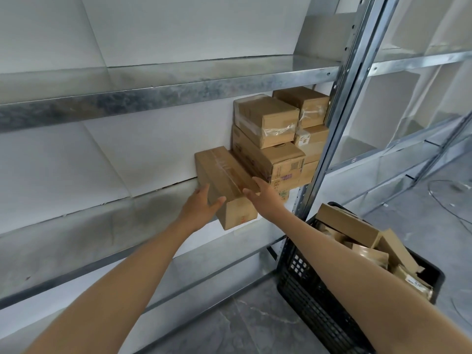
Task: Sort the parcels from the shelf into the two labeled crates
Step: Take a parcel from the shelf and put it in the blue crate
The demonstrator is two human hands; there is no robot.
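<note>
A long brown cardboard parcel (224, 180) sticks out over the front edge of the middle metal shelf (76, 241). My left hand (200, 205) grips its left side, thumb over the near top edge. My right hand (260, 192) holds its right side, fingers curled on the top. Behind it, at the shelf's right end, stands a stack of several taped cardboard parcels (278, 139). On the floor at the right sits a black plastic crate (314, 297) filled with several brown parcels (362, 238); my right forearm crosses over it. No label shows on the crate.
A galvanised upright post (342, 103) stands just right of the stack. The upper shelf (153, 93) overhangs above. A lower shelf edge (204, 274) runs below. More shelving (408, 139) extends to the right, with cables (449, 195) on the grey floor.
</note>
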